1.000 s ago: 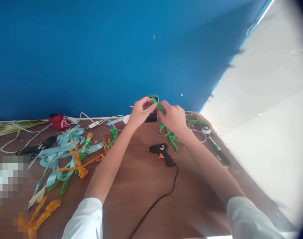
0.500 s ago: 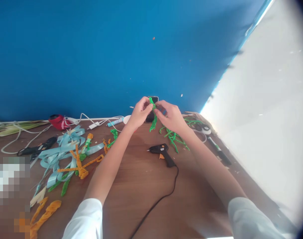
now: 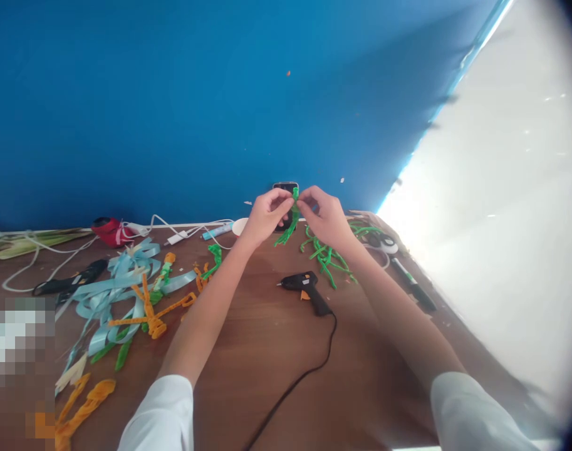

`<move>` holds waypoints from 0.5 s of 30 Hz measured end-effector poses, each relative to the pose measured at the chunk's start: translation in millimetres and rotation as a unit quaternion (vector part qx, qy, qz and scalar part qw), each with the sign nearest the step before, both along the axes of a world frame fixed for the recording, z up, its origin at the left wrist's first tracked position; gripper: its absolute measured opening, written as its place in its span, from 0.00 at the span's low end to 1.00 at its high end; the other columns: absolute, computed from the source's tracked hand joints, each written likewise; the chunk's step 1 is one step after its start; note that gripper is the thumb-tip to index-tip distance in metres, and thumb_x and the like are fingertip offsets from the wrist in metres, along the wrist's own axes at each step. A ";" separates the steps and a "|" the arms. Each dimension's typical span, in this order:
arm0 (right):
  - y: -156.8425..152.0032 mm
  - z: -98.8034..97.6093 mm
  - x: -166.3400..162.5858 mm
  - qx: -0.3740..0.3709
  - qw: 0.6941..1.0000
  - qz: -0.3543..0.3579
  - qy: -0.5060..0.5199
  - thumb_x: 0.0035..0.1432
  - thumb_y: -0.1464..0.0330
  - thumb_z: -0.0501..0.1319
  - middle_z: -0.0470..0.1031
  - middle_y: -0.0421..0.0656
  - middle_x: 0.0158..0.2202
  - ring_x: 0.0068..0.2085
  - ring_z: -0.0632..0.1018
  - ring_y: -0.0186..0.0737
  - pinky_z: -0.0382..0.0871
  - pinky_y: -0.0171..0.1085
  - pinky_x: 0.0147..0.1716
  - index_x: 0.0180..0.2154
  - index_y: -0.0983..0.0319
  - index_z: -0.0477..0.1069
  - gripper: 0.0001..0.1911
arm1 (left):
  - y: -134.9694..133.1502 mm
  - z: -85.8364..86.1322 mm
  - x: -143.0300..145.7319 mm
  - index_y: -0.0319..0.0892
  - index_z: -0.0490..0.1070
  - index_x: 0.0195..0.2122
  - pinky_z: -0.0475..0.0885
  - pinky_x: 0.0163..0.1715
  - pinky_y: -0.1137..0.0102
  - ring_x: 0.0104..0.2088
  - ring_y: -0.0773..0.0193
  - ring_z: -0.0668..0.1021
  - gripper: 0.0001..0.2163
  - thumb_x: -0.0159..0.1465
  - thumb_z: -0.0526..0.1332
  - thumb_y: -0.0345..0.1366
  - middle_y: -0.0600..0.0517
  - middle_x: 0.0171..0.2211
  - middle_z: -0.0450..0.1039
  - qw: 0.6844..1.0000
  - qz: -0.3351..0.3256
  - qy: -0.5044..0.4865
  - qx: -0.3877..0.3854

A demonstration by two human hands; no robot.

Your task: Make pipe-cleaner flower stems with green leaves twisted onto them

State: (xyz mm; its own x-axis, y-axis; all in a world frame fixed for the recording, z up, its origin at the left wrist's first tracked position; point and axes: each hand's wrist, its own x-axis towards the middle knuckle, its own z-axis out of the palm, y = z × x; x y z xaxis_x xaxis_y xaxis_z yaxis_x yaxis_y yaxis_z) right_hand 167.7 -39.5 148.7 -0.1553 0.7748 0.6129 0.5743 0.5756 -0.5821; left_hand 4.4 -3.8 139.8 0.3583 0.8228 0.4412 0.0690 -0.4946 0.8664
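Observation:
Both my hands are raised over the far middle of the brown table [image 3: 267,351], pinching one green pipe cleaner [image 3: 288,227] between them. My left hand [image 3: 265,216] grips its upper end with thumb and fingers closed. My right hand [image 3: 326,216] pinches the same end from the other side. The rest of the green strand hangs down and to the left below my fingers. A dark phone [image 3: 286,189] stands against the blue wall just behind my hands.
A black glue gun [image 3: 306,286] lies mid-table, its cord running toward me. More green pipe cleaners [image 3: 327,255] lie at right, beside a pen [image 3: 413,287]. Light blue ribbons [image 3: 119,282], orange pipe cleaners [image 3: 149,310], a red object [image 3: 108,228] and white cables [image 3: 182,228] fill the left.
My hands drew closer together and shifted slightly right. The green pipe cleaner, bunched between my fingers a second ago, now hangs down in a longer strand, tilted left.

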 end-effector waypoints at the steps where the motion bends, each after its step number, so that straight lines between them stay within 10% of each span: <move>1: 0.7 -0.1 0.2 -0.003 1.000 0.001 -0.001 0.61 0.65 0.52 0.70 0.41 0.31 0.31 0.69 0.36 0.60 0.35 0.32 0.35 0.60 0.64 0.07 | 0.8 -1.1 0.0 0.42 0.68 0.39 0.67 0.21 0.75 0.22 0.71 0.69 0.11 0.63 0.58 0.44 0.55 0.24 0.67 1.000 0.000 0.001 -0.004; 15: 1.3 -3.3 -0.4 -0.026 0.998 0.032 -0.037 0.60 0.68 0.48 0.59 0.35 0.23 0.24 0.62 0.34 0.52 0.34 0.26 0.32 0.59 0.55 0.03 | -2.0 -0.5 0.9 0.43 0.62 0.35 0.67 0.22 0.76 0.24 0.71 0.70 0.07 0.65 0.55 0.41 0.56 0.25 0.63 0.996 -0.076 0.044 -0.020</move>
